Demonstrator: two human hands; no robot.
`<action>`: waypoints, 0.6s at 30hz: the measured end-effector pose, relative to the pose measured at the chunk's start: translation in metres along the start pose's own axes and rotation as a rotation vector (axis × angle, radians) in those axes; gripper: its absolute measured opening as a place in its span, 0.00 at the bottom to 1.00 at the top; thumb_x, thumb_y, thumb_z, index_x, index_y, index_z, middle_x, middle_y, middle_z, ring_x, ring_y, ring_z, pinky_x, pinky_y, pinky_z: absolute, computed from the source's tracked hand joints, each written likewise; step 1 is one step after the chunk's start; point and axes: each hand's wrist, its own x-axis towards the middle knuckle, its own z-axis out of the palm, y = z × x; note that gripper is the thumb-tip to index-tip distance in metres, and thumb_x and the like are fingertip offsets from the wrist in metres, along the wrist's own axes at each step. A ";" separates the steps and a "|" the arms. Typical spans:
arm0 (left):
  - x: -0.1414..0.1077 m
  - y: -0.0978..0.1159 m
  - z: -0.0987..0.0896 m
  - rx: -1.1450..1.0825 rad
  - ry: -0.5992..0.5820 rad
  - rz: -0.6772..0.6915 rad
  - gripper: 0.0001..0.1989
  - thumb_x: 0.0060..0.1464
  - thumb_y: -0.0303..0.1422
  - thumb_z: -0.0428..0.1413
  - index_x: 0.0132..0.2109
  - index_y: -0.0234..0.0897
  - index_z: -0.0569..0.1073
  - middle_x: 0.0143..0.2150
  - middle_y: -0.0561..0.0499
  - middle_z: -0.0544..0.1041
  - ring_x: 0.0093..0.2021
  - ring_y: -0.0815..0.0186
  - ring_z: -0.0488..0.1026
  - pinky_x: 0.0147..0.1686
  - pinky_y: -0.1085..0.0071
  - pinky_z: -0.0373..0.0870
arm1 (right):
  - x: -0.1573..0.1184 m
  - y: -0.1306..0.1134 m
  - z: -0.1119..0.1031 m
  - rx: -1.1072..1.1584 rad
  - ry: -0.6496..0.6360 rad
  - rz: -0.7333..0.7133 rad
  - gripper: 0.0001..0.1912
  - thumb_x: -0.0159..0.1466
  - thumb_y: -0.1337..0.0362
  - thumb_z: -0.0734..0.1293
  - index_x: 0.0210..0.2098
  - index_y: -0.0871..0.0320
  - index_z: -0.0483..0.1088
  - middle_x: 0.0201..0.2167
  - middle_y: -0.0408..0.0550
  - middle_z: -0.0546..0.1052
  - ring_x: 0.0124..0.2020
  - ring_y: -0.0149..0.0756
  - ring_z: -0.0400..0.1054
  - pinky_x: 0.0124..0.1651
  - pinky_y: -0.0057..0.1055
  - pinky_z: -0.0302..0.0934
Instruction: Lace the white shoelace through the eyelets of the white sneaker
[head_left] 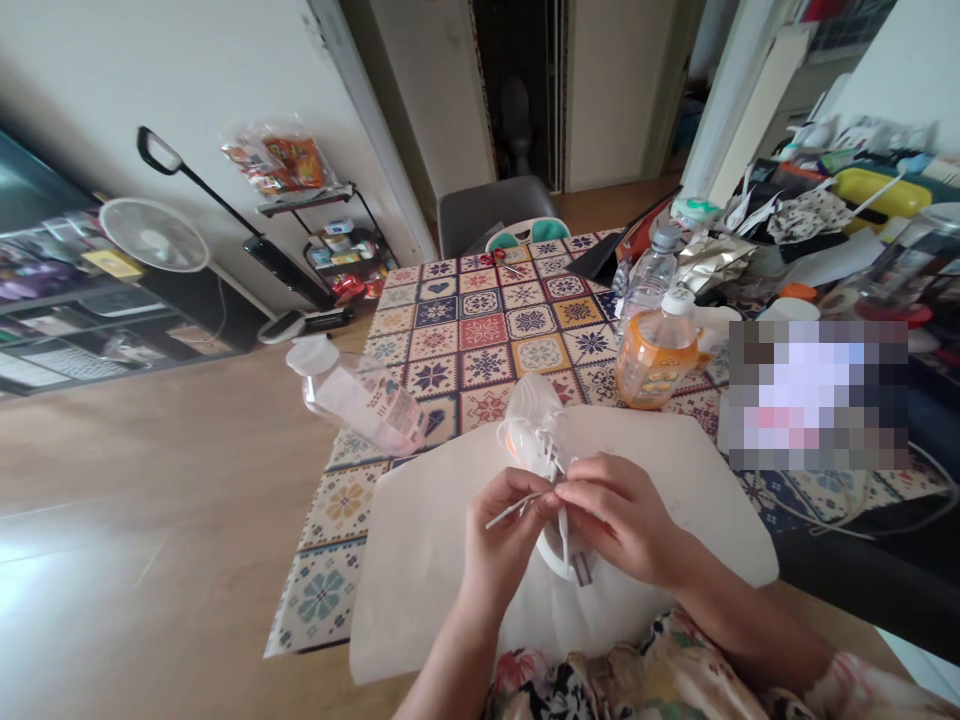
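A white lace-up shoe (534, 412) rests on a white sheet (427, 540) at the near side of the table, its toe pointing away from me. Above its opening, my left hand (510, 515) pinches a white shoelace (510, 510), whose loose end sticks out to the left. My right hand (619, 515) meets the left at the fingertips and also pinches the lace. Another piece of lace hangs down below the fingers over the shoe. Both hands hide the middle of the shoe. A grey tab shows at its heel.
A clear jar (360, 400) stands left of the sheet. On the right are an orange-wrapped bottle (660, 350), a clear plastic bottle (651, 275) and a cluttered heap. Red-handled scissors (495, 258) lie at the table's far end, before a grey chair (487, 210).
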 end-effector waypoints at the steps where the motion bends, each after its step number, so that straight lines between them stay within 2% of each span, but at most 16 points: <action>1: 0.001 0.000 0.000 -0.027 -0.003 -0.036 0.16 0.44 0.42 0.68 0.26 0.35 0.74 0.22 0.53 0.75 0.24 0.69 0.70 0.26 0.73 0.68 | 0.000 0.000 0.001 -0.004 0.017 -0.022 0.14 0.67 0.71 0.62 0.50 0.52 0.68 0.38 0.50 0.77 0.34 0.36 0.72 0.37 0.34 0.66; 3: 0.004 -0.001 -0.001 -0.064 -0.017 -0.092 0.16 0.42 0.42 0.68 0.26 0.35 0.74 0.19 0.54 0.73 0.22 0.69 0.69 0.25 0.73 0.67 | 0.001 -0.001 0.002 0.043 0.045 -0.023 0.14 0.66 0.71 0.62 0.49 0.51 0.69 0.37 0.49 0.78 0.35 0.36 0.73 0.37 0.34 0.66; 6: 0.012 -0.004 -0.004 -0.152 0.004 -0.120 0.16 0.44 0.42 0.68 0.25 0.35 0.73 0.19 0.54 0.72 0.21 0.71 0.68 0.24 0.74 0.66 | 0.004 0.001 0.004 0.214 0.098 0.113 0.09 0.66 0.69 0.64 0.44 0.51 0.72 0.39 0.50 0.78 0.42 0.40 0.73 0.45 0.38 0.67; 8: 0.020 -0.008 -0.008 -0.300 0.072 -0.138 0.16 0.44 0.39 0.68 0.25 0.35 0.71 0.24 0.52 0.76 0.25 0.71 0.71 0.27 0.74 0.69 | 0.005 0.005 0.003 0.390 0.159 0.259 0.04 0.67 0.64 0.64 0.39 0.52 0.72 0.41 0.51 0.78 0.49 0.43 0.72 0.52 0.43 0.66; 10: 0.030 -0.011 -0.016 -0.515 0.179 -0.202 0.14 0.47 0.34 0.67 0.26 0.35 0.70 0.30 0.51 0.79 0.30 0.69 0.75 0.34 0.72 0.73 | 0.005 0.013 0.001 0.620 0.244 0.397 0.06 0.69 0.59 0.63 0.36 0.51 0.69 0.38 0.49 0.78 0.48 0.43 0.72 0.53 0.46 0.65; 12: 0.038 -0.014 -0.028 -0.716 0.302 -0.307 0.10 0.54 0.29 0.61 0.27 0.35 0.70 0.29 0.52 0.77 0.31 0.70 0.75 0.39 0.70 0.75 | 0.003 0.024 -0.005 0.837 0.319 0.513 0.10 0.69 0.54 0.61 0.34 0.51 0.65 0.26 0.42 0.74 0.35 0.40 0.73 0.47 0.45 0.68; 14: 0.044 -0.018 -0.042 -0.834 0.401 -0.376 0.13 0.61 0.24 0.52 0.27 0.34 0.69 0.24 0.54 0.73 0.25 0.74 0.72 0.39 0.73 0.75 | -0.001 0.036 -0.014 0.958 0.342 0.609 0.12 0.69 0.52 0.59 0.33 0.50 0.61 0.16 0.35 0.60 0.20 0.34 0.62 0.34 0.39 0.67; 16: 0.046 -0.023 -0.054 -0.907 0.466 -0.388 0.17 0.64 0.22 0.46 0.25 0.34 0.65 0.21 0.57 0.67 0.21 0.77 0.67 0.33 0.78 0.73 | -0.008 0.046 -0.024 0.983 0.339 0.688 0.13 0.69 0.51 0.59 0.32 0.50 0.59 0.15 0.33 0.49 0.15 0.31 0.48 0.22 0.30 0.57; 18: 0.045 -0.029 -0.062 -0.939 0.469 -0.375 0.19 0.65 0.21 0.44 0.25 0.35 0.61 0.20 0.59 0.60 0.18 0.79 0.62 0.25 0.82 0.67 | -0.016 0.053 -0.031 0.998 0.349 0.720 0.13 0.68 0.52 0.61 0.32 0.51 0.59 0.15 0.32 0.46 0.15 0.29 0.40 0.19 0.26 0.49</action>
